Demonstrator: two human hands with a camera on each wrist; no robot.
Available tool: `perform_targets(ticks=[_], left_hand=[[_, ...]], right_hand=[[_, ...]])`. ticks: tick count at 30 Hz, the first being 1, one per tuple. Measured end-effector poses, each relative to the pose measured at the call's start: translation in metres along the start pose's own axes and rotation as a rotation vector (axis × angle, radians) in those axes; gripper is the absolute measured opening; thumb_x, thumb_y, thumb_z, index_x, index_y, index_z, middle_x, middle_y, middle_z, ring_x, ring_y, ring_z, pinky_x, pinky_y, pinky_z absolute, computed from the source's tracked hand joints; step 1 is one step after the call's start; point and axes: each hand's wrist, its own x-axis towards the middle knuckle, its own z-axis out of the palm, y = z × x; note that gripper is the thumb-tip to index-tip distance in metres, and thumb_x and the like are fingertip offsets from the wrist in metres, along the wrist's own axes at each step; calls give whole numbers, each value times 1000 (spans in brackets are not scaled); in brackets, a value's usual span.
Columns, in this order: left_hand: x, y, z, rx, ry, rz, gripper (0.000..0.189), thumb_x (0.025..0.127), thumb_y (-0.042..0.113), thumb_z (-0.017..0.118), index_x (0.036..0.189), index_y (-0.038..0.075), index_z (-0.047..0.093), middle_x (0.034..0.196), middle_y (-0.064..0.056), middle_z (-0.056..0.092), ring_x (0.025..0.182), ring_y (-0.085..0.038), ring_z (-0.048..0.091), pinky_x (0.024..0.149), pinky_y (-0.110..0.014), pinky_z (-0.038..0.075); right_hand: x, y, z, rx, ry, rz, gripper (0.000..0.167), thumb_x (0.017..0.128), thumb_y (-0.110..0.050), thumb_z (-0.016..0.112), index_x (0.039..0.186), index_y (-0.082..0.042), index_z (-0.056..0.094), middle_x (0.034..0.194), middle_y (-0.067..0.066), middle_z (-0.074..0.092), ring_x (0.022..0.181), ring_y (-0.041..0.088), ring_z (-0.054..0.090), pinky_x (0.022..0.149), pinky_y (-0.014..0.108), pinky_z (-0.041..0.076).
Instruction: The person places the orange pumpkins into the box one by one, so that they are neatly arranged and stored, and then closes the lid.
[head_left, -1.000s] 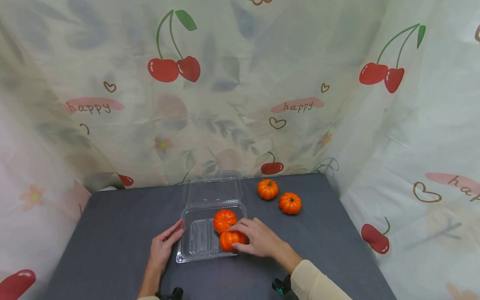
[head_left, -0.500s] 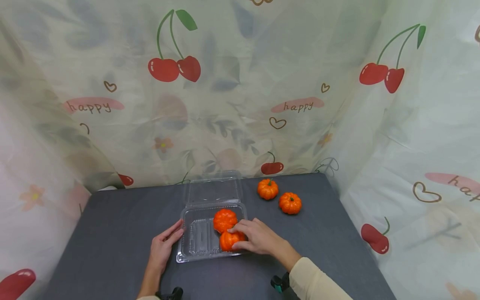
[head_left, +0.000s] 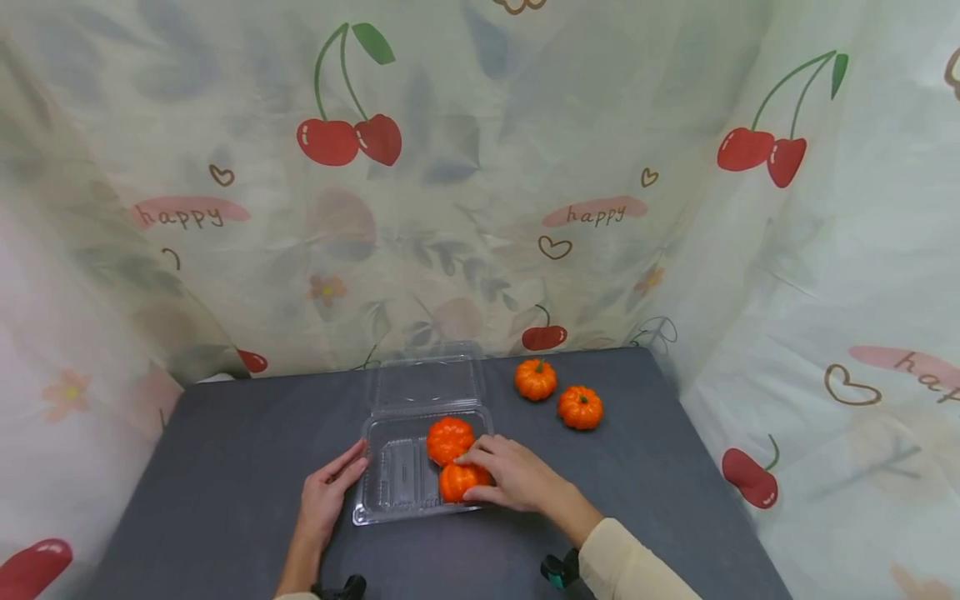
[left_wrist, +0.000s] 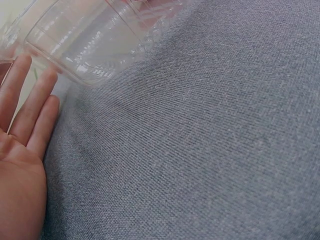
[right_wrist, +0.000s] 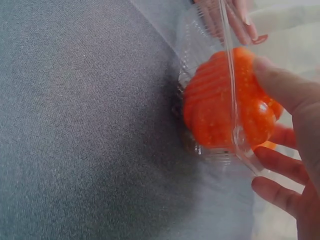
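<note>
A clear plastic clamshell container [head_left: 401, 508] lies with its lid folded back, holding two small orange pumpkins in its right half. My right hand [head_left: 513, 475] grips the nearer pumpkin [head_left: 459, 482] between thumb and fingers. In the right wrist view, that pumpkin [right_wrist: 210, 107] shows partly through the container's wall, with the thumb on its upper side. The farther pumpkin [head_left: 448, 440] touches it from behind. My left hand [head_left: 326, 496] rests its fingertips against the container's left rim. Its fingers look straight in the left wrist view, next to the container's wall [left_wrist: 95, 55].
Two more small pumpkins, one farther back [head_left: 536, 379] and one nearer [head_left: 581, 407], sit on the dark grey tabletop [head_left: 240, 467] right of the container. The lid [head_left: 427, 382] reaches back towards the cherry-printed curtain [head_left: 450, 208], which surrounds the table's back and sides.
</note>
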Motion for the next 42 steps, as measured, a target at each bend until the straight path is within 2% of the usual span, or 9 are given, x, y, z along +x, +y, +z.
perform_targets(ticks=[8, 15, 18, 25, 33, 37, 42], left_hand=[[3, -1, 0, 14, 6, -30, 55, 85, 33, 84, 135, 17, 67, 126, 18, 71, 104, 18, 64, 88, -5, 50], [1, -2, -1, 18, -2, -6, 54, 86, 34, 83, 135, 16, 68, 131, 10, 70, 105, 18, 64, 89, -4, 49], [1, -3, 0, 31, 3, 6, 57, 85, 38, 83, 135, 15, 68, 130, 10, 70, 106, 17, 64, 88, -4, 49], [2, -3, -1, 51, 16, 0, 57, 85, 40, 83, 135, 18, 68, 124, 18, 72, 105, 18, 63, 88, -3, 48], [0, -3, -2, 17, 7, 18, 58, 85, 38, 83, 136, 13, 67, 125, 14, 73, 103, 14, 67, 87, -4, 50], [0, -2, -2, 3, 2, 20, 59, 84, 36, 84, 136, 13, 67, 126, 12, 72, 103, 14, 67, 87, -5, 50], [0, -1, -1, -16, -13, 9, 59, 85, 32, 84, 137, 12, 66, 132, 4, 69, 104, 13, 67, 89, -6, 51]], right_hand=[[-2, -2, -4, -36, -13, 6, 50, 96, -59, 60, 139, -33, 60, 125, -7, 62, 109, 13, 56, 94, 32, 51], [-3, -1, -9, -119, 49, 26, 52, 99, -59, 56, 139, -26, 60, 124, -5, 62, 106, 14, 56, 92, 32, 51], [-3, 0, -10, -167, 85, 62, 56, 99, -60, 55, 142, -26, 57, 128, -4, 61, 107, 16, 56, 92, 35, 52], [-4, 2, -9, -262, 167, 150, 65, 98, -63, 55, 149, -25, 49, 140, 5, 55, 119, 25, 56, 97, 44, 52], [-6, 12, -4, -279, 228, 264, 71, 98, -67, 51, 155, -25, 43, 152, 12, 48, 139, 36, 47, 111, 56, 45], [-7, 18, -5, -284, 236, 322, 74, 97, -70, 48, 156, -26, 40, 156, 14, 44, 145, 39, 40, 117, 59, 38], [-9, 28, -2, -295, 238, 389, 78, 96, -73, 45, 157, -26, 37, 160, 14, 38, 150, 41, 33, 121, 62, 31]])
